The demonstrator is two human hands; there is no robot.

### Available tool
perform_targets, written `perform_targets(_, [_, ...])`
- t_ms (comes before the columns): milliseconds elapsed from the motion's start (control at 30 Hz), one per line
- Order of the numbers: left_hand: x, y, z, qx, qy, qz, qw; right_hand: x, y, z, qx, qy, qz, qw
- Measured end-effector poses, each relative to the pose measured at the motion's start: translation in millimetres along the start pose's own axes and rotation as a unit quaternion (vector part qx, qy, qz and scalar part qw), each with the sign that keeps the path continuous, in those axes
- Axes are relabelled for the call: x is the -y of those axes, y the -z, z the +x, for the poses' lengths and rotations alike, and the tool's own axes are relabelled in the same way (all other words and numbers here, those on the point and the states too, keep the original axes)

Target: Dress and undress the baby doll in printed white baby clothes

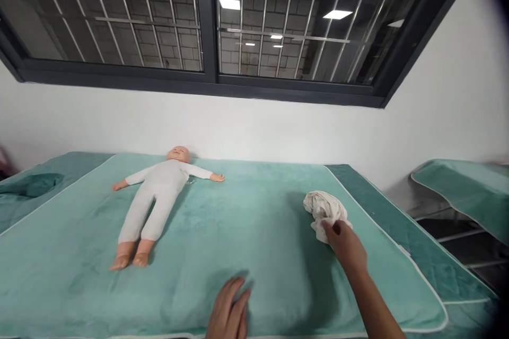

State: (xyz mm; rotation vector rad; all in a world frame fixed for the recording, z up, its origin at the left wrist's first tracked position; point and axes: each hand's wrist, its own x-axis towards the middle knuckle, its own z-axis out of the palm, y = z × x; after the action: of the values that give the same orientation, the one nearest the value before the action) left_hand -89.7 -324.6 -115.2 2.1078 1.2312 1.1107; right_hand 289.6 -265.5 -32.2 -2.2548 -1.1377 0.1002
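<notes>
My right hand (347, 246) pinches the near edge of a crumpled white cloth (324, 206), bunched up on the right part of the green padded mat (254, 233). Low in the middle, my left hand (229, 310) is over the mat with its fingers stretched out and nothing in them; whether it touches the mat I cannot tell. A baby doll (161, 190) in a white body suit lies on its back at the left, head toward the wall, arms spread, bare feet toward me. Neither hand is at the doll.
Behind the mat rises a white wall (262, 127) with a dark-framed window (212, 77) and metal bars. A darker green cover (417, 243) shows along the mat's right side. Farther right stands another green-covered surface (469, 190) above a dark rack (449, 230).
</notes>
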Motion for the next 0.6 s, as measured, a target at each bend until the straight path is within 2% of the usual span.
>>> perform_targets(67, [-12, -15.3, 32, 0.065, 0.058, -0.100, 0.991, 11, -10, -1, 0.020, 0.072, 0.028, 0.997])
perform_targets(133, [-24, -24.2, 67, 0.043, 0.125, -0.200, 0.971, 30, -22, -16, 0.001, 0.142, 0.122, 0.982])
perform_targets(200, [-33, -29.5, 98, 0.063, 0.178, -0.314, 0.930, 55, -32, -41, 0.024, 0.174, 0.232, 0.957])
perform_targets(267, [-39, -32.7, 122, 0.082, 0.222, -0.442, 0.865, 81, -39, -73, 0.095, 0.221, 0.287, 0.927])
perform_targets(333, [-40, -33.5, 135, 0.086, 0.258, -0.525, 0.806, 102, -43, -103, 0.218, 0.280, 0.311, 0.882])
perform_targets(400, [-37, -32.3, 140, 0.085, 0.283, -0.566, 0.769, 114, -46, -127, 0.294, 0.299, 0.324, 0.848])
perform_targets(433, [-34, -31.4, 139, 0.083, 0.291, -0.580, 0.757, 117, -47, -135, 0.314, 0.293, 0.330, 0.841])
perform_targets(500, [-28, -30.1, 137, 0.071, 0.305, -0.602, 0.735, 117, -51, -141, 0.303, 0.245, 0.343, 0.854])
perform_targets(533, [-25, -29.7, 136, 0.060, 0.313, -0.612, 0.724, 115, -53, -141, 0.266, 0.212, 0.344, 0.875])
perform_targets(600, [-20, -29.1, 135, 0.037, 0.330, -0.634, 0.698, 110, -56, -134, 0.133, 0.158, 0.306, 0.929])
